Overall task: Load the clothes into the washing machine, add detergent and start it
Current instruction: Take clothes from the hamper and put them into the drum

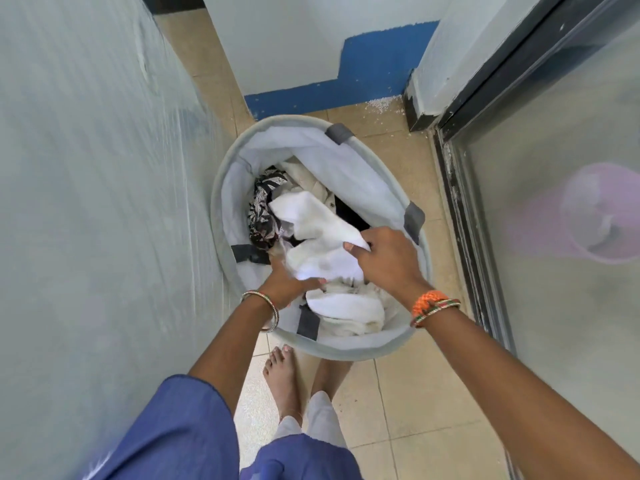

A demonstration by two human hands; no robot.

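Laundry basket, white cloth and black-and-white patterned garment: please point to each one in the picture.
laundry basket [221, 188]: head view, on its grey left rim.
white cloth [311, 220]: head view, on its raised middle fold.
black-and-white patterned garment [263, 209]: head view, on its crumpled centre.

— What colour is the laundry basket [412, 336]?
— Pale grey, with dark grey patches on its rim.
— And the clothes in it?
— A white cloth [322, 233] on top, a black-and-white patterned garment [265, 213] at the basket's left edge, cream fabric beneath.
— The floor [415, 403]?
— Beige tiles; the wall skirting [346, 88] is blue.
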